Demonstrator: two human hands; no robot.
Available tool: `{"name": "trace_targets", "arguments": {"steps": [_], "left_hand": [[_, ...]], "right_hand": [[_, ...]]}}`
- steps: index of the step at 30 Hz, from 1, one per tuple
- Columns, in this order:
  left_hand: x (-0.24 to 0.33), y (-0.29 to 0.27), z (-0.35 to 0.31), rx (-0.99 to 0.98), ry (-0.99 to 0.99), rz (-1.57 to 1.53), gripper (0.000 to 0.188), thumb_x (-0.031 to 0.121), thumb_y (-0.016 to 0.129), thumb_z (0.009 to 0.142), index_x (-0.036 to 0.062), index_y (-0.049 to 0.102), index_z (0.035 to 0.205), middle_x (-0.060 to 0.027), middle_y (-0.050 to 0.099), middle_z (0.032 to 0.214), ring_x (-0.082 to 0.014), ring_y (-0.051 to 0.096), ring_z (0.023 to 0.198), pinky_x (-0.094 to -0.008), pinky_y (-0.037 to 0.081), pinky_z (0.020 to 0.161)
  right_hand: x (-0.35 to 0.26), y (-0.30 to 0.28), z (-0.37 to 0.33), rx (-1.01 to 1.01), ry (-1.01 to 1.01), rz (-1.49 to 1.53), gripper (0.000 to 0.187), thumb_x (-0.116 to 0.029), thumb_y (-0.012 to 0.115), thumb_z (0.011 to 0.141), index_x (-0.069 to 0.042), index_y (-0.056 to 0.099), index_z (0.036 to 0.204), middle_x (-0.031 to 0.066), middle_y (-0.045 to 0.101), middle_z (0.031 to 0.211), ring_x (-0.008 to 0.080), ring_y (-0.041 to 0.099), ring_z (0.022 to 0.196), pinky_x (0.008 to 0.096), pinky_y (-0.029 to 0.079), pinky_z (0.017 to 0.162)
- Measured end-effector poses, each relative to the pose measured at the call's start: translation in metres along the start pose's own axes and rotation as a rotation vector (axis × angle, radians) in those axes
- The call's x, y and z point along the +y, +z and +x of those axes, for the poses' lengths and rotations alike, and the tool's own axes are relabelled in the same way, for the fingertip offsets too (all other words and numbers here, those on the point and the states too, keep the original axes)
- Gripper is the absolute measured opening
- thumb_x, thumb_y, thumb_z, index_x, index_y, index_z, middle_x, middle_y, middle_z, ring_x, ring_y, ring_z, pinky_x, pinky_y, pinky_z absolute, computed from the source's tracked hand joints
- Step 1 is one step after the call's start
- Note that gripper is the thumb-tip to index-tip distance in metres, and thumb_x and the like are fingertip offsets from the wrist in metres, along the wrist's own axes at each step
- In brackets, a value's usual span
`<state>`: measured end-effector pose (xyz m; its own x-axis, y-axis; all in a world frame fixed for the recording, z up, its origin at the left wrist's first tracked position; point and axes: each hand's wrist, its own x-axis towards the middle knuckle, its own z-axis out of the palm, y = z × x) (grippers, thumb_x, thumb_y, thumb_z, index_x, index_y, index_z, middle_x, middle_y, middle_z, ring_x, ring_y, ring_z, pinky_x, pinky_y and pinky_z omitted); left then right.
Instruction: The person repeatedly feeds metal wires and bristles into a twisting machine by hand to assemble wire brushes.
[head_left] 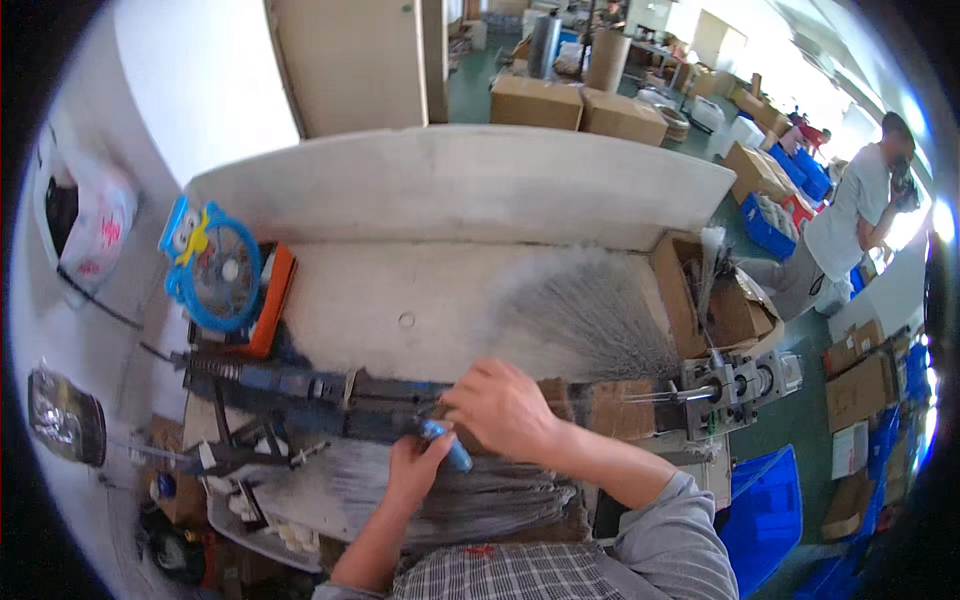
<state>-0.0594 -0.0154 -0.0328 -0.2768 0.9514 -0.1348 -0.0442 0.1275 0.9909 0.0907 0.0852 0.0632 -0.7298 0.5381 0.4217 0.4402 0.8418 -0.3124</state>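
The left hand's grip [408, 470] pinched a blue cylinder [459, 457] between thumb and fingers. The right hand's grip [505, 405] was curled, its fingertips bunched near the cylinder's upper end; whether they pinched anything could not be told. The cylinder stood tilted between the hands, over the near side of the counter [390, 270], with the left hand at about eight o'clock from it and the right between one and two.

Counting from the cylinder and going left to right, a dark, clear-sided container [66, 418] lay at nine o'clock. A whitish plastic bag [105, 220] hung at ten, and nearer in the same direction stood a blue round-framed fan [230, 272] against an orange box [278, 305]. A long dark bar [300, 387] ran across from nine o'clock, passing just beyond the hands. Grey strands [475, 505] lay bundled at six, before a checked apron [490, 572]. Loose grey fibres [600, 310] spread like a brush between one and two. An open cardboard box [680, 290] sat at two, and far past it stood a co-worker [848, 220] in a pale top. A metal clamp assembly [738, 392] was near three, and a blue bin [765, 515] between three and four.
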Motion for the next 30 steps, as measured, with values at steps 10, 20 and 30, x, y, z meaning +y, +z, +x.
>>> {"name": "trace_targets", "arguments": {"steps": [10, 20, 30], "left_hand": [[-0.019, 0.003, -0.003, -0.007, -0.033, 0.362, 0.024, 0.008, 0.070, 0.076, 0.0022, 0.048, 0.086, -0.0072, 0.059, 0.070, -0.0159, 0.059, 0.060, -0.0322, 0.050, 0.054], [-0.017, -0.115, -0.037, 0.415, -0.289, -0.518, 0.030, 0.032, 0.064, 0.089, 0.0063, 0.058, 0.102, -0.0029, 0.062, 0.081, -0.0138, 0.062, 0.074, -0.0294, 0.050, 0.066], [-0.033, -0.170, -0.056, 0.554, -0.382, -0.767, 0.022, 0.030, 0.066, 0.088, 0.0085, 0.066, 0.093, 0.0001, 0.064, 0.077, -0.0130, 0.061, 0.068, -0.0277, 0.051, 0.062]], "right_hand": [[0.027, 0.055, -0.064, -0.154, 0.151, 0.053, 0.017, -0.017, 0.063, 0.079, -0.008, 0.062, 0.094, 0.0065, 0.056, 0.083, 0.0279, 0.061, 0.086, 0.0404, 0.052, 0.067], [0.027, 0.019, -0.067, -0.202, 0.152, 0.255, 0.014, -0.017, 0.067, 0.081, -0.005, 0.065, 0.087, 0.0099, 0.059, 0.085, 0.0311, 0.061, 0.076, 0.0401, 0.052, 0.064], [-0.001, 0.006, -0.053, -0.308, 0.147, 0.325, 0.024, -0.004, 0.065, 0.080, -0.002, 0.062, 0.104, 0.0150, 0.058, 0.090, 0.0354, 0.061, 0.082, 0.0410, 0.051, 0.069]]}}
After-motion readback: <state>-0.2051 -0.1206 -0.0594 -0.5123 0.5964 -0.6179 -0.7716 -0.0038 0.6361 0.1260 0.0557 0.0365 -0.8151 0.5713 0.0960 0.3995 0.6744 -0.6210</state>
